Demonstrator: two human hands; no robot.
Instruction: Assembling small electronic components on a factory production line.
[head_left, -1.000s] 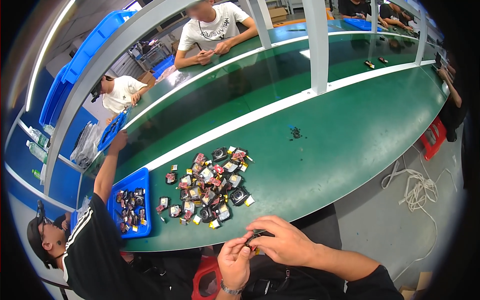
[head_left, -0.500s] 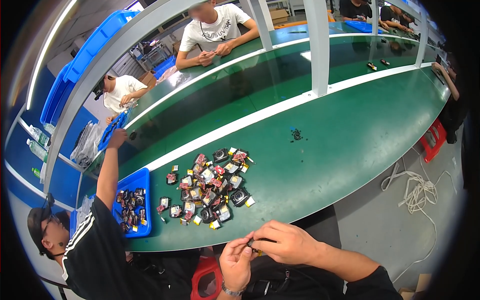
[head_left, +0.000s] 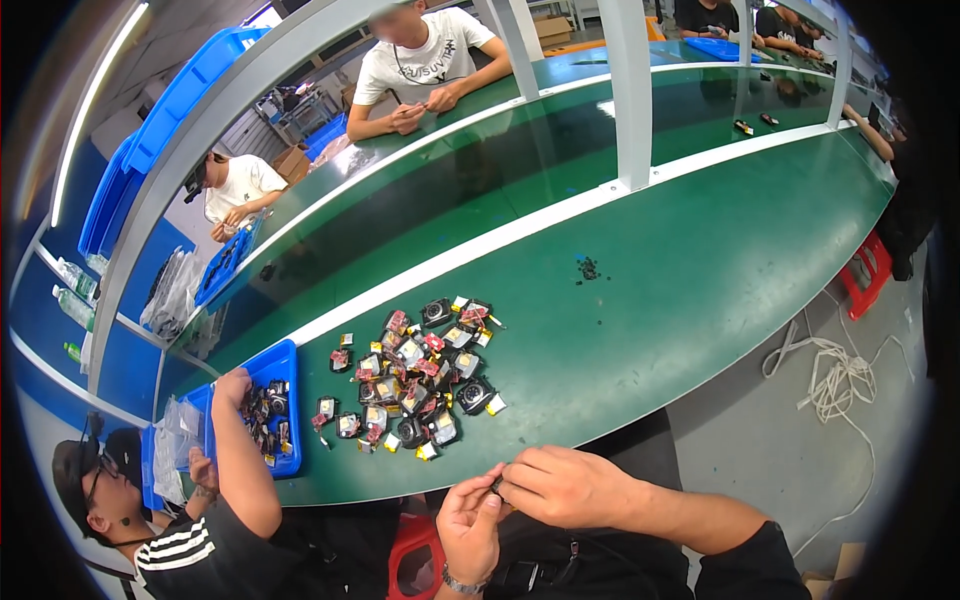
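At the table's near edge, my left hand [head_left: 469,524] and my right hand [head_left: 562,487] meet with their fingers closed around a small black part [head_left: 496,485]. Most of it is hidden by the fingertips, so its exact kind cannot be made out. Beyond them on the green table [head_left: 690,290] lies a pile of small black electronic units [head_left: 415,378], with round lens-like faces, red circuit boards and silver-and-yellow pieces attached. Farther off sits a scatter of tiny black bits [head_left: 588,270].
A blue bin [head_left: 290,405] of similar units stands at left, where a co-worker [head_left: 190,520] reaches over it. Other people sit across the table. White posts [head_left: 632,100] rise from a white rail. A red stool [head_left: 415,560] and coiled cable [head_left: 840,385] are lower down.
The co-worker at left has drawn an arm back from the far blue tray to the near blue bin. My hands stay together on the small black part, almost unmoved.
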